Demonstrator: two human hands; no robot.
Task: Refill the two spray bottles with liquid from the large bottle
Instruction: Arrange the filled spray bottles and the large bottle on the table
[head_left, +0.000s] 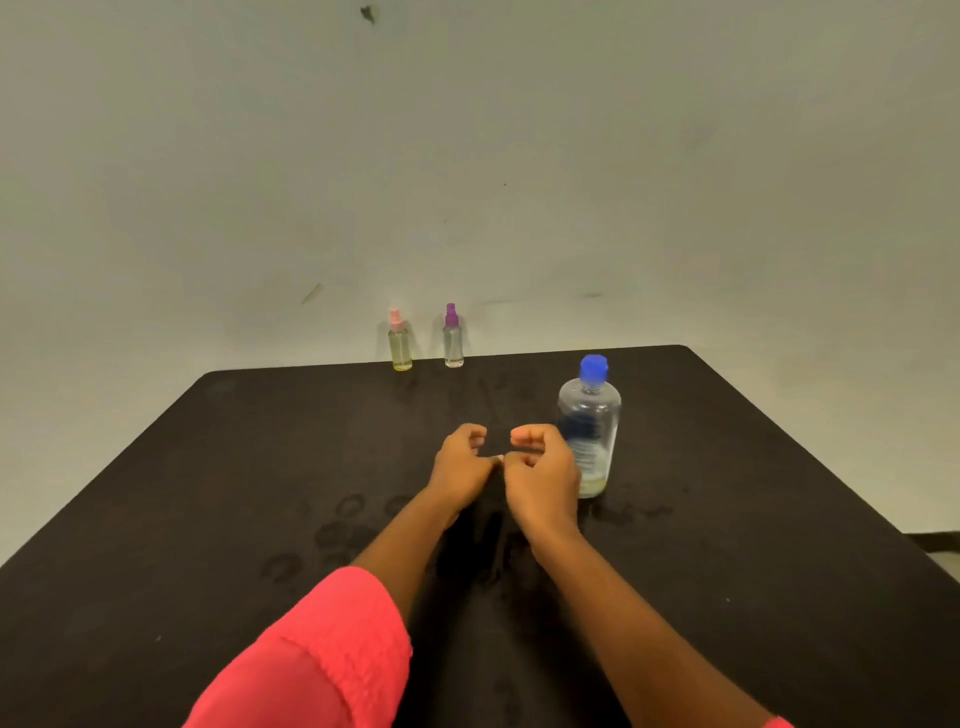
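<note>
Hovering curled and seemingly empty, the left hand (460, 467) and the right hand (540, 475) are touching, while the upright large bottle (590, 410) is standing at the right hand's 3 o'clock.

Two small clear spray bottles stand upright side by side, slightly apart, just above the middle of the frame: the pink-topped spray bottle (400, 349) on the left holds pale yellow liquid, and the purple-topped spray bottle (453, 343) on the right looks clear throughout. The large bottle (589, 415) stands upright lower down, right of centre. It is clear plastic with its blue cap on, a blue-and-white label, and a shallow yellowish layer at the bottom.
</note>
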